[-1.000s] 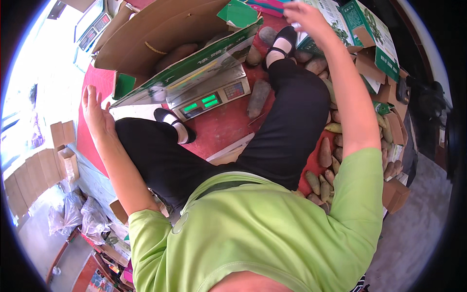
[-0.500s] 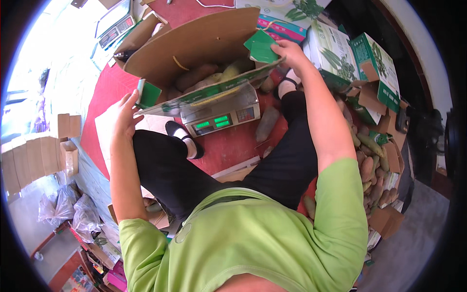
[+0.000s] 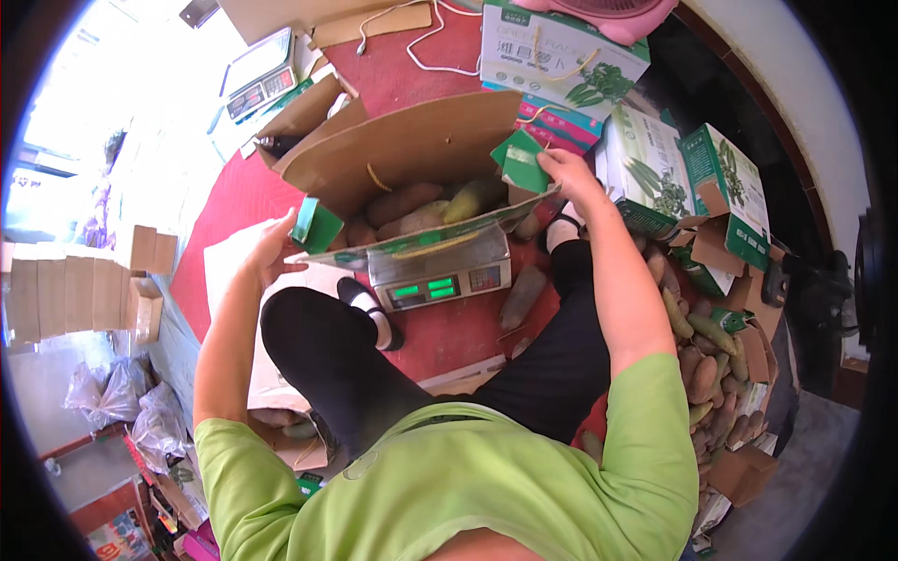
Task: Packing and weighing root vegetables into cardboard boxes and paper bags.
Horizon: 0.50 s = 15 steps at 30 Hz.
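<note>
An open cardboard box (image 3: 402,140), brown inside with green printed panels, sits on a digital scale (image 3: 440,277) in front of my legs. Several long greenish and brownish radishes (image 3: 408,204) lie in it. At the box's left end, my left hand (image 3: 267,248) has its thumb and fingers around the edge beside a small green flap (image 3: 318,225). Over at the right end, my right hand (image 3: 567,174) pinches another green flap (image 3: 521,163), which folds toward the inside. The near panel hides part of the radishes and the scale's plate.
One loose radish (image 3: 523,297) lies on the red floor right of the scale. A large radish pile (image 3: 716,365) spreads at my right, below printed cartons (image 3: 645,173). Far left stand a second scale (image 3: 260,86) and another open box (image 3: 313,117). A white cable (image 3: 418,53) crosses the far floor.
My view has tilted up, so the box, scale and hands appear lower and more of the far floor shows. Both hands stay at the box's ends; the flaps' angles differ slightly.
</note>
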Available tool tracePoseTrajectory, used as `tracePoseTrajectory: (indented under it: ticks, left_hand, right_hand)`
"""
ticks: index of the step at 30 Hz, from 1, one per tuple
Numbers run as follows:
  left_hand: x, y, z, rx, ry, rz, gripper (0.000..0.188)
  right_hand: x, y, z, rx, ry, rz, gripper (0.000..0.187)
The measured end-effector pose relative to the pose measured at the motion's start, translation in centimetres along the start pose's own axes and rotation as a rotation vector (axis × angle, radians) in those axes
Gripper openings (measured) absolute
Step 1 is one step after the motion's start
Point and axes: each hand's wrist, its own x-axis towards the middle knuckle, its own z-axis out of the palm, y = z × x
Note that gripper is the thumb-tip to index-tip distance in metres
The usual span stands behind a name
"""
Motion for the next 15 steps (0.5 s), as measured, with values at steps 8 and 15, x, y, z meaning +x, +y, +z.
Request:
tracePoseTrajectory:
  ticks: [8, 15]
  left_hand:
    - [2.8, -3.2, 1.1, -0.191, 0.122, 0.158, 0.046]
    - [3.4, -4.5, 0.0, -0.412, 0.087, 0.152, 0.048]
  right_hand:
    - [0.9, 0.1, 0.3, 0.043, 0.007, 0.036, 0.033]
    - [0.4, -2.0, 1.5, 0.043, 0.070, 0.080, 0.034]
